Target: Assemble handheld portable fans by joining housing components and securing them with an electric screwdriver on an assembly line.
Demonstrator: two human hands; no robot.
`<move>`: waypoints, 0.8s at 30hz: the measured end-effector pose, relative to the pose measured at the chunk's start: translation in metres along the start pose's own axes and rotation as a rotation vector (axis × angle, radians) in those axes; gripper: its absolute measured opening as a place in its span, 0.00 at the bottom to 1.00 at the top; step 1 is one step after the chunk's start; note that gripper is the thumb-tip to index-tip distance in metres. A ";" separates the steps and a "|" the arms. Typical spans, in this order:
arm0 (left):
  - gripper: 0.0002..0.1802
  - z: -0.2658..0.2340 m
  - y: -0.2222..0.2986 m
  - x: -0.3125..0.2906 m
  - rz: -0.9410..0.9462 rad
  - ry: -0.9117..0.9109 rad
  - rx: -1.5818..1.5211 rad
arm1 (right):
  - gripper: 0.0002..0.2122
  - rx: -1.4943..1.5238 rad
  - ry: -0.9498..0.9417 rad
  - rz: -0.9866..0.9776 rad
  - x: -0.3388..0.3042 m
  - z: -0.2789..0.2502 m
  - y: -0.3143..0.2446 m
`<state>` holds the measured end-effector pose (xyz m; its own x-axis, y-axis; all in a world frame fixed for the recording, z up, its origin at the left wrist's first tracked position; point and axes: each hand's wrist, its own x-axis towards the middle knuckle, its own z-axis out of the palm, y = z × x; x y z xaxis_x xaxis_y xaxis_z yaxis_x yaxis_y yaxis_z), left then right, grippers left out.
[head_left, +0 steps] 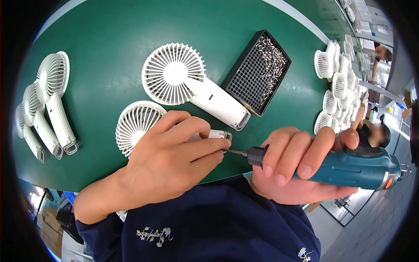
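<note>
My left hand [168,159] is closed over the handle of a white handheld fan [133,124], whose ribbed round head shows beyond my wrist and fingers. Most of that handle is hidden under the hand; its looped end pokes out by my fingertips. In my right hand [286,172] is a teal electric screwdriver [360,169], fingers wrapped round its body. The thin bit points left and its tip meets the handle's end beside my left fingers. Whether a screw sits at the tip is too small to tell. Just beyond lies another white fan [214,102], apart from both hands.
A black perforated tray [242,72] with many small screws [273,59] stands right of the second fan. Several white fans [61,118] lie at the left of the green table [104,26]. More fans [340,89] are piled at the right, with people [377,133] beyond.
</note>
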<state>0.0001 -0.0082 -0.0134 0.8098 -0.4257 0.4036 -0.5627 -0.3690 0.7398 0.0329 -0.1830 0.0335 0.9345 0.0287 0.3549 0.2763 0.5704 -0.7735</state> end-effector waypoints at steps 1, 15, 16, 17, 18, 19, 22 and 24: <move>0.11 0.000 0.000 0.000 0.000 0.001 0.003 | 0.29 0.001 0.017 0.005 0.000 0.000 0.001; 0.10 0.001 0.001 0.002 0.003 0.027 0.033 | 0.31 -0.056 -0.203 -0.060 -0.002 -0.007 -0.003; 0.10 0.001 0.000 0.001 0.001 0.029 0.032 | 0.31 -0.095 -0.257 -0.045 0.000 -0.009 -0.006; 0.11 0.001 -0.001 -0.001 0.008 0.017 0.052 | 0.32 -0.134 -0.310 -0.030 0.001 -0.010 -0.008; 0.11 0.002 -0.002 -0.002 0.019 0.004 0.072 | 0.32 -0.136 -0.309 -0.030 0.002 -0.010 -0.008; 0.11 0.002 -0.002 -0.001 0.020 0.003 0.070 | 0.32 -0.131 -0.314 -0.025 0.002 -0.010 -0.008; 0.11 0.002 -0.001 -0.001 0.031 -0.003 0.106 | 0.33 -0.117 -0.311 0.002 0.001 -0.011 -0.005; 0.11 0.001 -0.001 -0.001 0.021 -0.013 0.108 | 0.33 -0.108 -0.303 0.025 -0.002 -0.013 -0.002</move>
<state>-0.0006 -0.0086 -0.0151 0.7957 -0.4447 0.4111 -0.5949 -0.4466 0.6683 0.0339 -0.1946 0.0273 0.8361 0.2939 0.4631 0.2917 0.4767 -0.8293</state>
